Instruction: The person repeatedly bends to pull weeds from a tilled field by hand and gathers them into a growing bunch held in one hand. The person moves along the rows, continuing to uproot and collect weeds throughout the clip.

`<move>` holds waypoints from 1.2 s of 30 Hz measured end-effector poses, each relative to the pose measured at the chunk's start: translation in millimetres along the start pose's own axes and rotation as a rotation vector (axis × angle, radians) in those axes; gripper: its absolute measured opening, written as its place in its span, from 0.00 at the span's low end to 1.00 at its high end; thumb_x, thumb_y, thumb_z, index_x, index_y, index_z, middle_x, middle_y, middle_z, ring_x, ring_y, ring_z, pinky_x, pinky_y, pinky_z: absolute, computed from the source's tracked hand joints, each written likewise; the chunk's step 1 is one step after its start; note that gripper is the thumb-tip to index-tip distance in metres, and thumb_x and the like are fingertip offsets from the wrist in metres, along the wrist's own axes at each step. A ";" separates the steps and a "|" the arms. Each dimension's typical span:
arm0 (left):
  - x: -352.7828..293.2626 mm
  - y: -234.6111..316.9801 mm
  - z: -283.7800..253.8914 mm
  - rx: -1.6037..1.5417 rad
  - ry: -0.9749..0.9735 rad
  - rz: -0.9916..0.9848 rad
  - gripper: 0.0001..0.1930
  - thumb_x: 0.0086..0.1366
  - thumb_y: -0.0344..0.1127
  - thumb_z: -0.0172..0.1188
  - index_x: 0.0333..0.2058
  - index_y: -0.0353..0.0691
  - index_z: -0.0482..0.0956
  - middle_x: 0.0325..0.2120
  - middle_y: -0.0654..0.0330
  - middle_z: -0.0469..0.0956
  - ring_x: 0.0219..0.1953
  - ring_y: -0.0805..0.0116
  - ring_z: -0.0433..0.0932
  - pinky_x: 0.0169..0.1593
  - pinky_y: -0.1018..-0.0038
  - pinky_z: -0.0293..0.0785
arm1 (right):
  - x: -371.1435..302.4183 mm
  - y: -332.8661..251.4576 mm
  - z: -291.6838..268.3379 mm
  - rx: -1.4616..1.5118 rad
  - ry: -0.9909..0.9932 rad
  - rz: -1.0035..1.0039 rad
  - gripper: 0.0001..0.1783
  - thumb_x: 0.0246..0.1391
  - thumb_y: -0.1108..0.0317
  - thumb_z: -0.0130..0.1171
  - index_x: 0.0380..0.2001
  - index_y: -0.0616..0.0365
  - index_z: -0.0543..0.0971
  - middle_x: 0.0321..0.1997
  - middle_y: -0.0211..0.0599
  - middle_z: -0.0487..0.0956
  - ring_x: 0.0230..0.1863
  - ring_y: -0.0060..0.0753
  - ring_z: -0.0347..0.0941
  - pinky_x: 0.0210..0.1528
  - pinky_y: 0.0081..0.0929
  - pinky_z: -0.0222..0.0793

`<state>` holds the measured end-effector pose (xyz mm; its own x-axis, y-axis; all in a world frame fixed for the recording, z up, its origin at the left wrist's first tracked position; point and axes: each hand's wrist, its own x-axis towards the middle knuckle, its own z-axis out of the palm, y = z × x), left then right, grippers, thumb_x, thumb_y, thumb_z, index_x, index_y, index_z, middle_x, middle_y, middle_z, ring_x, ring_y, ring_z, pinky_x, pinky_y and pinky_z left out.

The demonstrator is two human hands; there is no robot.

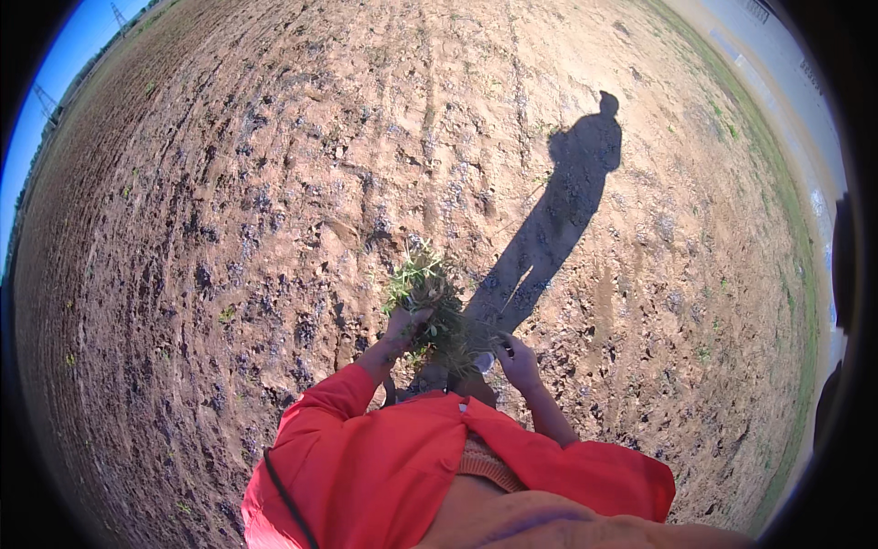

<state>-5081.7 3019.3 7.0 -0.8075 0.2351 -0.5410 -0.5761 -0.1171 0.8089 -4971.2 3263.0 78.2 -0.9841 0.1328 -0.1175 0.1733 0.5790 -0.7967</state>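
Observation:
A leafy bunch of pulled green plants [443, 306] is held in front of my waist. My left hand [405, 327] is closed round its left side, with bright narrow leaves sticking out beyond the fingers. At the lower right of the bunch, where thin brownish stems or roots trail out, my right hand [520, 363] has its fingers pinched together on the strands. The fingertips are small and partly hidden there. Just beside the right hand, a small pale thing [484, 362] shows below the greenery; I cannot tell what it is. Red sleeves cover part of both arms.
Bare, clumpy brown soil [274, 183] with shallow rows spreads all round, dotted with small green weeds [227, 314]. My shadow [567, 201] stretches to the upper right. A grassy strip [777, 174] and a pale road lie along the right. Pylons [46, 103] stand far left.

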 end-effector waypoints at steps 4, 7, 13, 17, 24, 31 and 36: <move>-8.1 75.5 17.1 0.227 0.213 -0.055 0.16 0.49 0.46 0.63 0.18 0.38 0.74 0.13 0.64 0.72 0.11 0.75 0.68 0.13 0.76 0.61 | -16.9 145.4 -86.6 -0.267 -0.024 0.280 0.17 0.47 0.59 0.50 0.38 0.56 0.75 0.31 0.48 0.77 0.35 0.45 0.74 0.39 0.35 0.67; 44.3 -12.2 -97.0 0.110 0.430 -0.066 0.15 0.53 0.45 0.59 0.20 0.41 0.71 0.19 0.65 0.71 0.19 0.75 0.68 0.23 0.79 0.64 | -27.0 193.2 -125.2 -0.258 -0.160 0.457 0.18 0.44 0.56 0.50 0.37 0.53 0.76 0.28 0.46 0.77 0.31 0.45 0.75 0.35 0.36 0.68; 10.0 -19.1 -133.9 -0.232 0.718 -0.044 0.14 0.55 0.44 0.56 0.19 0.43 0.67 0.17 0.66 0.66 0.18 0.76 0.64 0.23 0.79 0.60 | 25.4 220.8 -192.8 -0.322 -0.238 0.394 0.18 0.44 0.58 0.49 0.34 0.59 0.77 0.29 0.48 0.77 0.34 0.46 0.74 0.38 0.36 0.68; 2.0 -42.3 -139.5 -0.433 0.783 -0.085 0.14 0.56 0.44 0.55 0.18 0.44 0.65 0.16 0.67 0.63 0.18 0.77 0.61 0.22 0.80 0.58 | 139.3 183.2 -199.5 -0.273 -0.201 0.347 0.18 0.47 0.57 0.49 0.37 0.55 0.76 0.34 0.47 0.77 0.38 0.44 0.73 0.41 0.35 0.67; 124.2 27.5 -123.3 -0.522 0.718 -0.121 0.15 0.58 0.43 0.51 0.17 0.46 0.61 0.14 0.69 0.57 0.17 0.78 0.55 0.22 0.80 0.53 | 303.3 147.1 -217.9 -0.194 -0.069 0.241 0.16 0.45 0.59 0.49 0.34 0.57 0.76 0.33 0.46 0.77 0.37 0.46 0.72 0.40 0.36 0.67; 353.8 171.0 -85.4 -0.613 0.319 0.178 0.15 0.60 0.42 0.48 0.17 0.48 0.58 0.12 0.71 0.52 0.16 0.78 0.51 0.21 0.80 0.50 | 371.3 216.2 -234.9 -0.041 0.025 0.698 0.15 0.40 0.58 0.53 0.25 0.60 0.77 0.22 0.42 0.77 0.25 0.37 0.75 0.33 0.30 0.69; 485.7 273.1 28.8 -0.582 0.323 0.147 0.14 0.60 0.44 0.48 0.19 0.47 0.60 0.12 0.70 0.53 0.16 0.78 0.52 0.21 0.80 0.51 | 338.4 296.1 -252.2 -0.156 0.113 0.961 0.21 0.37 0.54 0.58 0.27 0.62 0.77 0.27 0.46 0.78 0.33 0.39 0.76 0.36 0.31 0.71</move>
<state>-5627.5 3129.3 -28.3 -0.8280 -0.1122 -0.5494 -0.3587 -0.6470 0.6728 -5243.4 3682.3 -48.0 -0.4129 0.6752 -0.6112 0.9102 0.2826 -0.3026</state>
